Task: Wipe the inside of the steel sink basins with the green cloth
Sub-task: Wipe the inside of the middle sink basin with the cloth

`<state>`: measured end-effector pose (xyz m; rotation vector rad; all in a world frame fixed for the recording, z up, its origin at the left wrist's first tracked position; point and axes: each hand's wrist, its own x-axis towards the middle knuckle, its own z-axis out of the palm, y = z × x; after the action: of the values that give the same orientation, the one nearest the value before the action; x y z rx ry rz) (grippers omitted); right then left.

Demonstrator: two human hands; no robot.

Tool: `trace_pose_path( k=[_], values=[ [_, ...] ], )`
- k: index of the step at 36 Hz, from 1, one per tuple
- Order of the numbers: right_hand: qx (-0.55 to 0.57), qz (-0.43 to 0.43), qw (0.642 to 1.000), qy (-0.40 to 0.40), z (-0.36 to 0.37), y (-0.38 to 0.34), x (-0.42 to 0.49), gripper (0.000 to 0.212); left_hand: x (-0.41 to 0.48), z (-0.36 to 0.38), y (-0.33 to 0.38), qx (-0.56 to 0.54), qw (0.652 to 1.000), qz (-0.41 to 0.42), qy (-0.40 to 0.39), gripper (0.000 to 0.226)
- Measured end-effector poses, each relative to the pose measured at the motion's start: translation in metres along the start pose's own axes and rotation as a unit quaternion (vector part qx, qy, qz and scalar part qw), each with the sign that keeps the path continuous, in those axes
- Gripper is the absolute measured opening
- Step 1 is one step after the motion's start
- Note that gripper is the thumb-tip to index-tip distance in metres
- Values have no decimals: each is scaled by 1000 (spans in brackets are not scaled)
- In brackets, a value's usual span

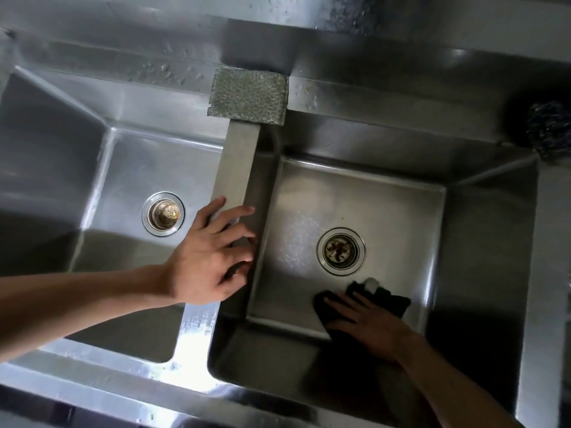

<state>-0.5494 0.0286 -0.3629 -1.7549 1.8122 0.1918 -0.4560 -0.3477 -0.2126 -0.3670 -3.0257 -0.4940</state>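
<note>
Right grip, fingers straight and spread, presses the dark-looking cloth flat on the right basin floor, just beside its drain. Left grip, fingers apart, rests on the divider.

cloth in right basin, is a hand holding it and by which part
Right hand presses flat on the cloth, near half; nothing gripped. Left hand rests on divider.

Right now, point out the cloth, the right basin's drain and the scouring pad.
cloth (398,301): head view, its far right corner.
right basin's drain (340,251): head view, strainer centre.
scouring pad (248,97): head view, its middle.
</note>
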Motion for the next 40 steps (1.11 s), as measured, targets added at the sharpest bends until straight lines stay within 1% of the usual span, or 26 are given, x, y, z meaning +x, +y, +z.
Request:
trace_pose_path(
  k=[2, 3, 4, 5, 7, 9, 11, 12, 13, 15, 17, 18, 19, 21, 23, 25, 26, 27, 28, 29, 33, 35, 36, 37, 38, 40],
  values=[
    [31, 78, 996, 4, 7, 20, -31, 89, 0, 0, 0, 2, 1000, -1, -1, 9],
    [50, 131, 990, 24, 10, 29, -43, 88, 0, 0, 0, 3, 1000, -2, -3, 9],
    [66, 194, 977, 53, 12, 36, -52, 79, 0, 1, 0, 4, 1000, -2, -6, 8],
    [88, 263, 958, 78, 12, 42, -56, 67, -1, 1, 0, 4, 1000, -2, -7, 8],
    [145, 381, 906, 116, 8, 47, -48, 54, -1, 2, 0, 6, 1000, -1, -7, 9],
    [198, 470, 847, 149, -1, 43, -26, 55, 0, 1, 0, 9, 1000, 1, -4, 9],
    [255, 526, 794, 170, -10, 32, -5, 62, 0, 1, 1, 9, 1000, 3, 1, 8],
    [268, 530, 785, 177, -13, 25, 3, 64, 0, 1, 1, 9, 1000, 5, 3, 8],
    [267, 517, 792, 183, -12, 18, 8, 63, 0, 1, 1, 9, 1000, 6, 3, 7],
    [248, 447, 842, 172, -6, 5, 10, 66, 1, 2, 1, 9, 1000, 7, 4, 6],
    [214, 364, 896, 140, 3, -1, 4, 81, 0, 3, 0, 11, 1000, 4, 2, 6],
    [203, 341, 909, 125, 5, -1, -1, 88, 0, 3, 0, 12, 1000, 3, 1, 6],
    [202, 337, 912, 122, 8, 2, -4, 91, 0, 3, 0, 12, 1000, 4, -1, 6],
    [217, 383, 885, 152, 1, 10, -7, 82, 0, 3, 0, 11, 1000, 4, -2, 6],
    [247, 473, 822, 197, -10, 26, -1, 65, 0, 3, 1, 9, 1000, 3, -2, 6],
    [288, 546, 754, 222, -25, 50, 13, 61, 1, 3, 1, 10, 1000, 0, -3, 8],
    [305, 566, 731, 229, -33, 61, 20, 62, 0, 2, 0, 12, 1000, -2, -4, 9],
    [313, 576, 718, 234, -39, 71, 27, 62, 0, 2, 0, 13, 1000, -4, -5, 10],
    [313, 575, 717, 239, -44, 79, 35, 61, 1, 3, 0, 13, 1000, -5, -6, 11],
    [306, 565, 728, 240, -49, 85, 41, 61, 1, 3, 0, 12, 1000, -5, -5, 11],
    [265, 461, 815, 231, -52, 78, 51, 56, 1, 3, 2, 11, 1000, -5, -2, 12],
    [252, 428, 836, 233, -45, 71, 45, 55, 1, 3, 2, 10, 1000, -5, -1, 11],
    [254, 431, 832, 241, -41, 70, 42, 55, 0, 3, 1, 11, 1000, -5, 0, 11],
    [261, 447, 818, 250, -37, 72, 39, 55, 1, 3, 1, 12, 1000, -3, 0, 10],
    [273, 474, 796, 259, -35, 76, 36, 56, 0, 4, 1, 12, 1000, -2, 0, 9],
    [301, 545, 733, 274, -39, 89, 34, 59, 0, 4, 0, 12, 1000, -3, 2, 9]
  ],
)
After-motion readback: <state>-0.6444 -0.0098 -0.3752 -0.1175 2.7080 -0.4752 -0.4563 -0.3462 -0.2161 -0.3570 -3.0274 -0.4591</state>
